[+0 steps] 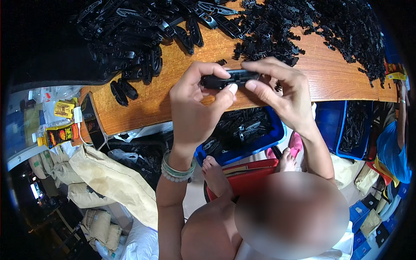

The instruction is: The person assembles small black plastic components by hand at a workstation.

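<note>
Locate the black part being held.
Head view, upper centre: black part held between left hand and right hand, by the near edge of the wooden table.

The table has an orange-brown wood-grain top with a curved front edge. A heap of elongated black shells covers its far left, two black pieces lying nearer the front; small black clips spread across the far right.

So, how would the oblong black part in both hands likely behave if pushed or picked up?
The oblong black part seems stiff, looking straight between the fingertips holding it. It's probably light, since they alone support it. Its long shape suggests sliding over rolling.
</note>
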The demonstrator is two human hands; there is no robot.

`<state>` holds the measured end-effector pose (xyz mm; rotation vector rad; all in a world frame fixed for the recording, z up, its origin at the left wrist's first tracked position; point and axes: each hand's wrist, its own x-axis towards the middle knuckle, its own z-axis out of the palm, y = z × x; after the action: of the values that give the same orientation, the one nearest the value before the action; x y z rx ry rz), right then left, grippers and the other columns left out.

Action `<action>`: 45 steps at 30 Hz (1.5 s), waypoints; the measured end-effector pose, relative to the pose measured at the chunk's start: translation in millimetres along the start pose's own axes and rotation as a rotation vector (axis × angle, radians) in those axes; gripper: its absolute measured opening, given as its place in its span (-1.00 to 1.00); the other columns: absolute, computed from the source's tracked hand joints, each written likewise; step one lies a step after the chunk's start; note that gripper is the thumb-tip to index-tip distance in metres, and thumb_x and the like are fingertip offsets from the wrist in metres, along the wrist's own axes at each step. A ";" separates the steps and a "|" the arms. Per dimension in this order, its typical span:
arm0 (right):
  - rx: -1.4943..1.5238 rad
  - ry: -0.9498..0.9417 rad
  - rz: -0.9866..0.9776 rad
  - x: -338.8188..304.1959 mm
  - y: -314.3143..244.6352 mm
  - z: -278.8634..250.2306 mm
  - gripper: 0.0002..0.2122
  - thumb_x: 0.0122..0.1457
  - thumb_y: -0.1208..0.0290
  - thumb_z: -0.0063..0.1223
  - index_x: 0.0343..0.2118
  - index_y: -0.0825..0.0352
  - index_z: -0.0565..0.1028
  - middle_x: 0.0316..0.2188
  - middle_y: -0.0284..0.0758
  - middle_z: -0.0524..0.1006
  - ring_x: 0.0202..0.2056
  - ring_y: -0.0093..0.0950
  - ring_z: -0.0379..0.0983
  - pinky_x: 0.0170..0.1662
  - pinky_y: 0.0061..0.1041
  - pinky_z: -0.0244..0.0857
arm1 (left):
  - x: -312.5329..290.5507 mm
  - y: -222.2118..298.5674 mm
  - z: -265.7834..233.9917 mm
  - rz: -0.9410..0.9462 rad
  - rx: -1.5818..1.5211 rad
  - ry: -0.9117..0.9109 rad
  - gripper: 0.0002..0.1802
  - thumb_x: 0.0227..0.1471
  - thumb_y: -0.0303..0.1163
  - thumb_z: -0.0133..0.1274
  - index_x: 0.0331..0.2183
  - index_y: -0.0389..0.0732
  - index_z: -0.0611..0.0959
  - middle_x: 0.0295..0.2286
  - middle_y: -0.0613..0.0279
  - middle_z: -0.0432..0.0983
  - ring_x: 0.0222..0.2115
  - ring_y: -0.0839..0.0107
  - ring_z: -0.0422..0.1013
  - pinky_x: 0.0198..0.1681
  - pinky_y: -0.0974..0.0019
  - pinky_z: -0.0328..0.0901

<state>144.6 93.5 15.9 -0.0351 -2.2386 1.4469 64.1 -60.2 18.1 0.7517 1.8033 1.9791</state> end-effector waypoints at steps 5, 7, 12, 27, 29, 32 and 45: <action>0.112 -0.066 0.143 -11.1 -3.5 1.5 -0.78 -0.04 0.51 0.18 -0.30 0.46 0.51 -0.53 -0.36 0.43 -0.57 -0.72 0.27 -0.53 -0.71 0.14 | -16.1 9.1 -6.8 -0.155 -0.072 -0.071 -0.82 -0.11 -0.66 0.03 -0.34 -0.35 0.48 -0.47 0.18 0.47 -0.45 0.50 0.47 -0.36 0.50 0.38; 0.109 -0.100 0.167 -15.7 -6.3 -3.0 -0.81 -0.04 0.50 0.18 -0.34 0.46 0.52 -0.54 -0.34 0.46 -0.56 -0.67 0.31 -0.50 -0.66 0.18 | -17.1 8.9 -13.4 -0.208 -0.063 -0.067 -0.84 -0.09 -0.63 0.03 -0.34 -0.34 0.49 -0.46 0.17 0.48 -0.41 0.50 0.47 -0.33 0.49 0.38; 0.053 -0.635 0.141 -28.8 -2.5 -5.0 -0.84 -0.10 0.56 0.17 -0.41 0.46 0.53 -0.50 -0.18 0.52 -0.44 -0.31 0.46 -0.35 -0.42 0.33 | 5.6 -13.3 -49.0 -0.142 0.204 -0.173 -0.86 0.01 -0.48 0.02 -0.36 -0.35 0.53 -0.49 0.22 0.51 -0.41 0.51 0.46 -0.36 0.45 0.36; -0.547 -0.006 -0.282 33.5 22.9 46.6 -0.91 -0.10 0.53 0.07 -0.50 0.40 0.46 -0.48 -0.23 0.40 -0.37 -0.30 0.32 -0.26 -0.38 0.18 | 62.4 -29.1 -63.5 -0.197 0.807 0.198 -0.65 -0.19 -0.27 0.23 -0.47 -0.38 0.55 -0.69 0.22 0.47 -0.76 0.58 0.34 -0.71 0.54 0.18; -0.451 0.044 -0.240 28.2 24.5 37.4 -0.91 -0.08 0.57 0.06 -0.46 0.43 0.46 -0.50 -0.20 0.41 -0.45 -0.33 0.37 -0.33 -0.40 0.23 | 52.2 -18.7 -58.9 -0.423 0.441 0.118 -0.67 -0.18 -0.43 0.17 -0.33 -0.39 0.50 -0.62 0.13 0.51 -0.64 0.47 0.43 -0.59 0.45 0.27; 0.182 0.099 0.079 20.7 17.7 35.3 -0.86 0.01 0.65 0.01 -0.33 0.49 0.47 -0.47 -0.28 0.46 -0.45 -0.57 0.44 -0.38 -0.64 0.33 | 21.3 -15.9 -45.1 -0.295 -0.046 0.104 -0.55 -0.17 -0.50 0.15 -0.19 -0.34 0.39 -0.48 0.12 0.52 -0.56 0.53 0.43 -0.54 0.58 0.26; 0.230 0.057 0.013 5.8 10.0 23.2 -0.93 -0.08 0.62 0.12 -0.47 0.42 0.52 -0.47 -0.30 0.50 -0.37 -0.48 0.40 -0.26 -0.54 0.24 | -1.1 -9.2 -9.8 -0.139 -0.040 -0.004 -0.72 -0.22 -0.61 0.18 -0.37 -0.34 0.47 -0.45 0.18 0.48 -0.45 0.55 0.44 -0.39 0.53 0.37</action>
<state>128.0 79.7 1.6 -0.0156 -2.0175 1.6796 58.2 -67.5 8.4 0.6002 1.7578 1.9161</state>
